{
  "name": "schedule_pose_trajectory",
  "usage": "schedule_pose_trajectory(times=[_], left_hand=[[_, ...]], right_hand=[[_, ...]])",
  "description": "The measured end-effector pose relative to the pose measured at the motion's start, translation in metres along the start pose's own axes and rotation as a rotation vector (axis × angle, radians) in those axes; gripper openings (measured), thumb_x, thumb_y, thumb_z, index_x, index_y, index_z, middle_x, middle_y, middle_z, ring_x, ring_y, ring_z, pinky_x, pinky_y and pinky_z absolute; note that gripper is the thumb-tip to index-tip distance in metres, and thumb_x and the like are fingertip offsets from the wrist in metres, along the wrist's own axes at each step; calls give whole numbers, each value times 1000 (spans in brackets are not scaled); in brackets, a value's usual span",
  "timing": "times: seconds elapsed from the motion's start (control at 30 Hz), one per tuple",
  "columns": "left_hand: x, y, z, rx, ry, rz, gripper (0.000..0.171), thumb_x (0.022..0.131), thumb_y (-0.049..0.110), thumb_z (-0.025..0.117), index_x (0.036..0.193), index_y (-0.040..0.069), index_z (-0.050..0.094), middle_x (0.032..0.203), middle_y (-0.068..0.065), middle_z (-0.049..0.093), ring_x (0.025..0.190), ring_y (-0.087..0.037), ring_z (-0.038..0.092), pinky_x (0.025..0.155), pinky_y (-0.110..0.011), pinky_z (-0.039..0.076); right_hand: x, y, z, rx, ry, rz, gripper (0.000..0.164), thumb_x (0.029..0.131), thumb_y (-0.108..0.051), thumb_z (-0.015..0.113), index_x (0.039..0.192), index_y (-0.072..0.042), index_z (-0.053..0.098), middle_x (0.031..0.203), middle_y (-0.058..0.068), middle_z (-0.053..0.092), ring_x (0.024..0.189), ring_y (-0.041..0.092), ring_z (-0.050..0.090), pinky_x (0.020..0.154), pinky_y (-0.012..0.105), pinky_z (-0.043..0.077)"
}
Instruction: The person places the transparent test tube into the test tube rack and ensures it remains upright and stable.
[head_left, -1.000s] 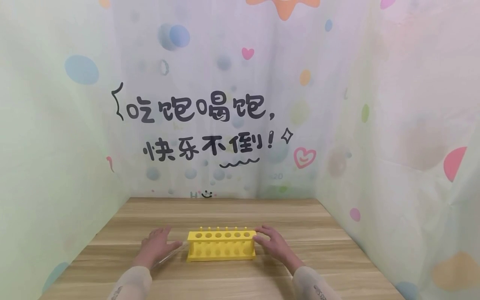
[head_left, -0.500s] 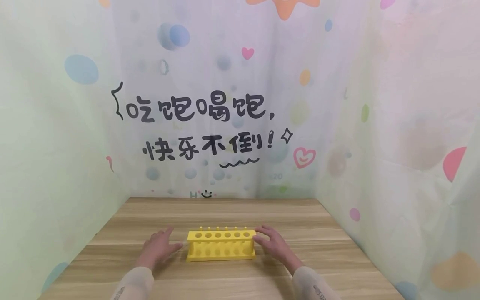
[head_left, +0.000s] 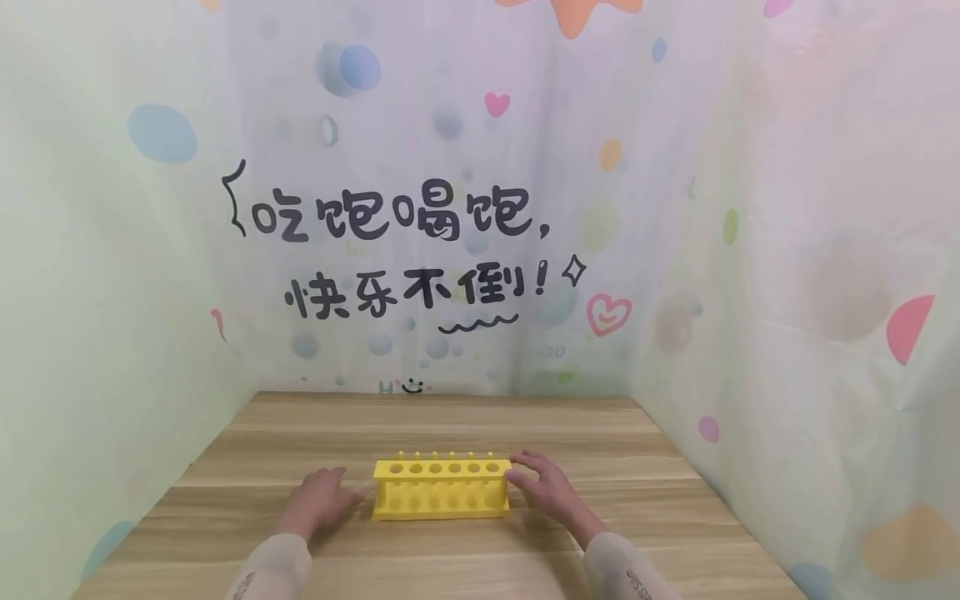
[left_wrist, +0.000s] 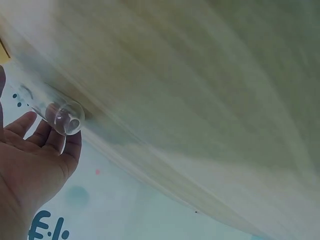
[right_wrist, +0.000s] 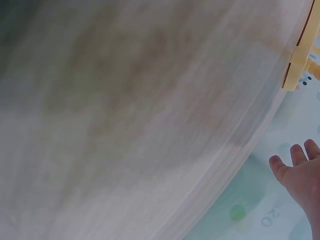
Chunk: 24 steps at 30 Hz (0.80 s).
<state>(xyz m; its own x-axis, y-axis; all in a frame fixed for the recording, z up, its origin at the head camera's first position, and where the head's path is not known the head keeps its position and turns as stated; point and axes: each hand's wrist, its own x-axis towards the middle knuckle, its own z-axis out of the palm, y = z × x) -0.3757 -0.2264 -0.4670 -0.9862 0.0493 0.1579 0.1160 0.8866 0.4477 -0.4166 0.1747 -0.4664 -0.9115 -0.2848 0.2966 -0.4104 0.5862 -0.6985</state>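
Note:
A yellow test tube rack (head_left: 441, 513) stands upright on the wooden table, with one row of round holes and pegs along its back. My left hand (head_left: 321, 498) is at the rack's left end. In the left wrist view, the fingers of that left hand (left_wrist: 37, 155) hold a clear test tube (left_wrist: 64, 114), its rounded end toward the camera. The tube lies low and tilted, pointing at the rack. With thumb and forefinger, my right hand (head_left: 551, 487) grips the upper right corner of the rack; the right wrist view shows its other fingers (right_wrist: 298, 154) loosely extended.
The wood-grain table (head_left: 450, 421) reaches back to a pale curtain (head_left: 450, 125) printed with dots, hearts and dark lettering. Similar curtain walls (head_left: 810, 333) close in both sides.
My left hand has shifted slightly right, closer to the rack, its fingers drawn in more. The right hand and the rack stay almost where they were.

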Motion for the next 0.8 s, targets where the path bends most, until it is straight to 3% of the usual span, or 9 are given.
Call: schedule_pose_trajectory(times=[0.43,0.8], left_hand=[[2,-3,4,-13,42,59,51,85,21,71,115,-18,59,110,-34,63,107,-52,58,97,-62,44],[5,4,6,-20,48,103,28,84,8,70,105,-12,67,105,-29,67,102,-48,62,93,-60,47]], right_hand=[[-2,-4,-1,-4,-9,1,49,96,-43,63,131,-9,64,147,28,43,134,52,38,105,71,29],[-1,-2,-1,2,-7,-5,48,96,-42,63,130,-8,64,147,27,44,133,52,39,104,70,30]])
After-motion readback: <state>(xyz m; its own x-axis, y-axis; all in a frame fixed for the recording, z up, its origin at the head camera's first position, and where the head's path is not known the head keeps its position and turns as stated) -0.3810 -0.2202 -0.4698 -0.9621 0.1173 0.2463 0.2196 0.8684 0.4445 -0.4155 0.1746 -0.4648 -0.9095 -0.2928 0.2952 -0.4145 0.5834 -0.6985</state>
